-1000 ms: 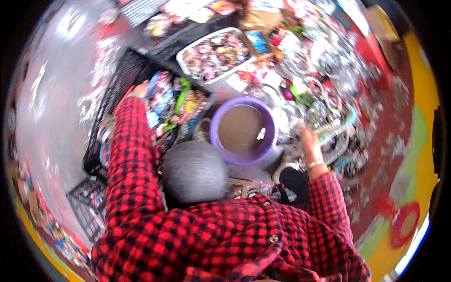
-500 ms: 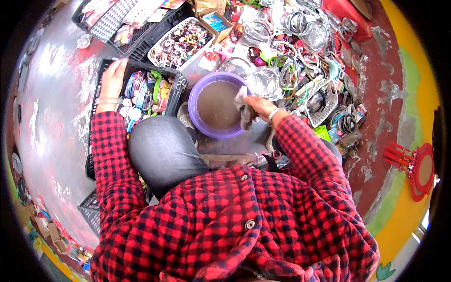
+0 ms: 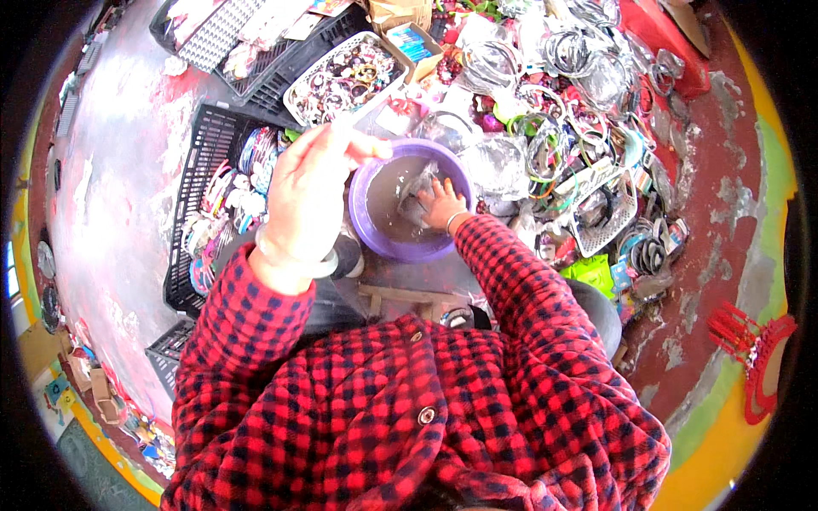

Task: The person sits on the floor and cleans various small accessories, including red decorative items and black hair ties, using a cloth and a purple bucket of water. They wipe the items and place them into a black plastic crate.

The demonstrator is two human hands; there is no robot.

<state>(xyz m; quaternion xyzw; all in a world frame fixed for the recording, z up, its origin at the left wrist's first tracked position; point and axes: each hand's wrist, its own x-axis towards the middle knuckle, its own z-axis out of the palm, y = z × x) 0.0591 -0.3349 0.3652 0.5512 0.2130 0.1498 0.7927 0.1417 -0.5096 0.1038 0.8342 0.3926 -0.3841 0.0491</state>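
Note:
A purple plastic bowl [image 3: 375, 243] holding murky water stands in front of my knees. My right hand [image 3: 443, 204] is down inside it, pressing on a clear plastic packet [image 3: 417, 186] that lies in the water. My left hand [image 3: 311, 196] is raised close to the camera above the bowl's left rim, fingers drawn together. A scrap of clear plastic shows by its fingertips, and whether the hand holds it is unclear. Both arms are in red and black checked sleeves [image 3: 520, 289].
A black crate [image 3: 200, 162] of coloured bangles lies to the left. A white basket [image 3: 341, 81] of bangles sits behind it. Bangles in clear bags [image 3: 579, 145] are heaped on the right. A wooden stool [image 3: 409, 298] is under me, and a red rack [image 3: 754, 349] lies far right.
My left hand has left the black crate and risen over the bowl's left rim. My right hand has gone from the bowl's rim down into the water.

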